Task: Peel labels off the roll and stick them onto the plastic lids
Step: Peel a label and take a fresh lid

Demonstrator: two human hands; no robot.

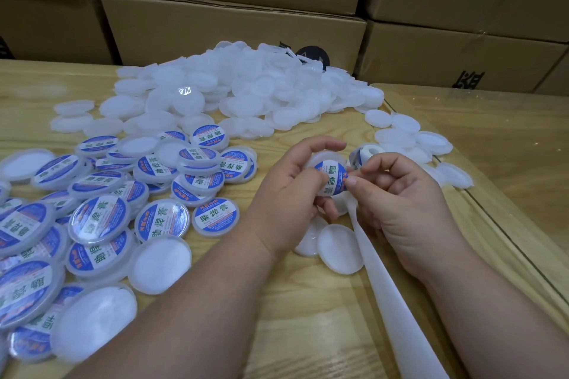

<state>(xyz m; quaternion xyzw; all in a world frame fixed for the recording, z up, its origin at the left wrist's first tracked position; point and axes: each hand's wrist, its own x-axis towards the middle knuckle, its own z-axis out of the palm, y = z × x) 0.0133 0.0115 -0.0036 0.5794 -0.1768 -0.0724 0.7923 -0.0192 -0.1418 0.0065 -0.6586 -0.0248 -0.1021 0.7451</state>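
Above the pale wooden table: your left hand grips one translucent round plastic lid; your right hand pinches its blue-and-white label, printed 助焊膏.

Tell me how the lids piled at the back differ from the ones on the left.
The back pile is plain, cloudy white, with no stickers; the left pile mostly carries blue and white labels with green characters. The back pile is heaped higher against the boxes; the left pile lies in a flatter, overlapping spread. Both hold the same round plastic lids.
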